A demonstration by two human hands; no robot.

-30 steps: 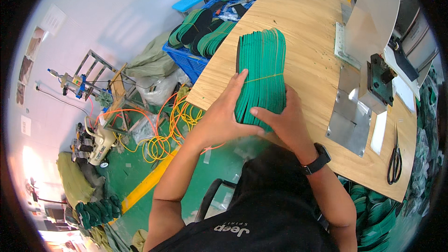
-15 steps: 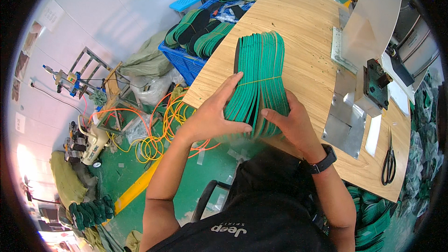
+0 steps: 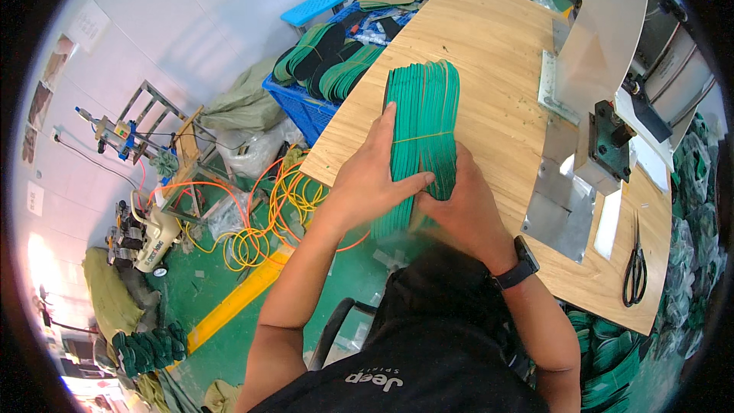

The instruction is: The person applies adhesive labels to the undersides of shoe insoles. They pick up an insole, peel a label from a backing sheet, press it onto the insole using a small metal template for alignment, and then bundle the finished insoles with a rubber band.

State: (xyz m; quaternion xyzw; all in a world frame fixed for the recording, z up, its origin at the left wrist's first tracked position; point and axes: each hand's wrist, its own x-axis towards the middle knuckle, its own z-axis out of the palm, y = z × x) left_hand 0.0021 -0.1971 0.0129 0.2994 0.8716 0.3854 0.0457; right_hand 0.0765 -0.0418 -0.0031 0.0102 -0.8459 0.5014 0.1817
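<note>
A thick bundle of green insoles stands on edge over the near side of the wooden table, its thin edges facing up. One yellowish band runs around its middle. My left hand grips the left side, fingers along the outer face and thumb across the top edges. From the right, my right hand closes on the lower part, with its thumb close to the left thumb. The two hands squeeze the near end together. The bundle's underside is hidden.
The wooden table carries a metal plate, a press-like block and black scissors on the right. A blue crate of banded insoles adjoins its left edge. Orange and yellow hoses coil on the green floor.
My hands have drawn closer together, and the bundle's fanned near end is now pressed narrower. My left fingers have slid farther up its side.
</note>
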